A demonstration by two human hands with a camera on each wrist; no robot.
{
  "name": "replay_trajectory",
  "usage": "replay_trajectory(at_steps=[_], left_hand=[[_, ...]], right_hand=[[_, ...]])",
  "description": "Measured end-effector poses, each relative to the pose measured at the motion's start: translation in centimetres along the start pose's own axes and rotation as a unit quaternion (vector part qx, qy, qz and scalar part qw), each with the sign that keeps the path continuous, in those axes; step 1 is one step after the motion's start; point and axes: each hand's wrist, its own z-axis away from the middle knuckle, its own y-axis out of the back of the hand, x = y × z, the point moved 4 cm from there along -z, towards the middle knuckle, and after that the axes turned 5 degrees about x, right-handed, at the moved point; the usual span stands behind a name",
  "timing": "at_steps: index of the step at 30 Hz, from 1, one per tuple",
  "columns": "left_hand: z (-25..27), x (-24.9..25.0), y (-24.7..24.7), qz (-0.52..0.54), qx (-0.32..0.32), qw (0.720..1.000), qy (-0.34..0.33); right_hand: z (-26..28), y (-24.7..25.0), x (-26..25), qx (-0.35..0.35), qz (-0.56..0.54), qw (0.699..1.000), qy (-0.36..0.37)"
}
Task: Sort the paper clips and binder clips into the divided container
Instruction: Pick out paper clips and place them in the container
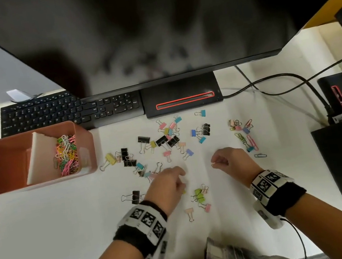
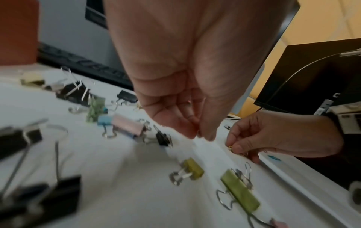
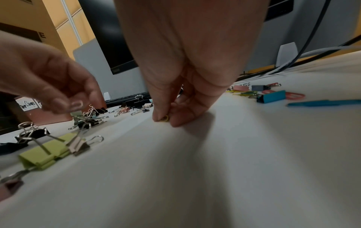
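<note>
Pinching a small yellow paper clip [image 3: 165, 119] against the counter [image 1: 66, 214], the right hand [image 1: 230, 160] closes thumb and forefinger round it. The left hand [image 1: 167, 185] curls its fingertips at a green-tinted clip; what it has, I cannot tell. Loose binder clips [image 1: 167, 140] lie at twelve o'clock, the divided container [image 1: 8, 161] at ten. Step in hand: gathering paper clips. Next: lift and carry to the compartment holding paper clips.

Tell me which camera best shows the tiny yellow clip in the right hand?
The right wrist view: the yellow clip sits close up, pinched by the right hand. The left wrist view shows only a small speck. The head view shows a pale dot.
</note>
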Motion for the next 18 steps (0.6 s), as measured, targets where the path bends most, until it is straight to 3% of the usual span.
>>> replay_trajectory(at_steps=[2, 8, 13, 18], left_hand=[[0.0, -0.7, -1.1, 0.006, -0.003, 0.998, 0.054], [0.2, -3.8, 0.6, -0.004, 0.091, 0.987, 0.135], [0.5, -5.1, 1.8, 0.030, 0.155, 0.974, 0.162], [0.2, -5.3, 1.4, -0.007, 0.155, 0.972, 0.177]], right_hand=[[-0.1, 0.0, 0.0, -0.002, 0.000, 1.000, 0.000], [-0.1, 0.3, -0.2, -0.009, -0.016, 1.000, -0.003], [-0.2, 0.3, 0.0, -0.012, -0.022, 1.000, -0.003], [-0.2, 0.3, 0.1, -0.014, -0.034, 0.999, -0.011]])
